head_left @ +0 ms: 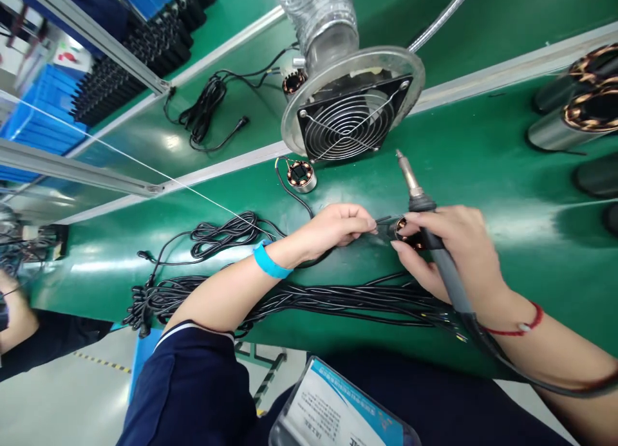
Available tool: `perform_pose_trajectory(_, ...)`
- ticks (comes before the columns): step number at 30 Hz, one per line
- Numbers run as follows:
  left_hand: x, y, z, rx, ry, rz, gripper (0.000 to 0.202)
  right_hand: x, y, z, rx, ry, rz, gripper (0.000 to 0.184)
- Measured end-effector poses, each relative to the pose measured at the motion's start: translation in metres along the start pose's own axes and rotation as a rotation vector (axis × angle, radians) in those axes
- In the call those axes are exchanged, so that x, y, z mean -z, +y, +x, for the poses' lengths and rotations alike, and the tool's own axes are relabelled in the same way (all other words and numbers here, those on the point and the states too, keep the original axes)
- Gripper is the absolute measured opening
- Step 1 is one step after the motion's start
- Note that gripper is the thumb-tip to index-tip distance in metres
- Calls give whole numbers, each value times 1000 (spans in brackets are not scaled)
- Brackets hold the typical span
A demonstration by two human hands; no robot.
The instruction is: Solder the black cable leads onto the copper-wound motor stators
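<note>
My right hand (463, 250) holds a soldering iron (447, 272) with its bare tip pointing up and away from me. The thumb and forefinger of that hand also reach around a small motor stator (400, 228) with copper windings, mostly hidden behind them. Just left of it, my left hand (340, 227) is closed in a pinch on a thin black wire (383, 221) at the stator's side. How the wire joins the stator is too small to tell. Another wound stator (302, 176) stands upright beyond my left hand, with a black cable leading off it.
A fume extractor fan (347, 124) hangs ahead of my hands. Coiled black cable (226, 233) and a long cable bundle (338, 301) lie nearer me. Larger stators (570, 124) stand at right. At far left is another person's arm (19, 317).
</note>
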State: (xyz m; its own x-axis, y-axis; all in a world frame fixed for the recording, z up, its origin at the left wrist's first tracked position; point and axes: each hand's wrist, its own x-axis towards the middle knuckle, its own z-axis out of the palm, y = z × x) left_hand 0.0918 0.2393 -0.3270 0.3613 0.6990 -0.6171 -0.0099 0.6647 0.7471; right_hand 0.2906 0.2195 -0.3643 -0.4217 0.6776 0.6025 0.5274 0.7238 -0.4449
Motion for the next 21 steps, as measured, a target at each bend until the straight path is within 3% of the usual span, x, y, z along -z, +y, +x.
perform_pose_trajectory(6, -4, 6, -3, -20, 49, 35, 25, -9, -3, 6, 20, 19, -38, 27)
perform_pose_trajectory(13, -1, 5, -1, -113, 49, 118, 21, -11, 5, 3, -24, 81, -73, 40)
perform_pose_trajectory(21, -4, 5, -6, -109, -36, 113, 11, -12, 5, 5, -86, 83, 44, 24)
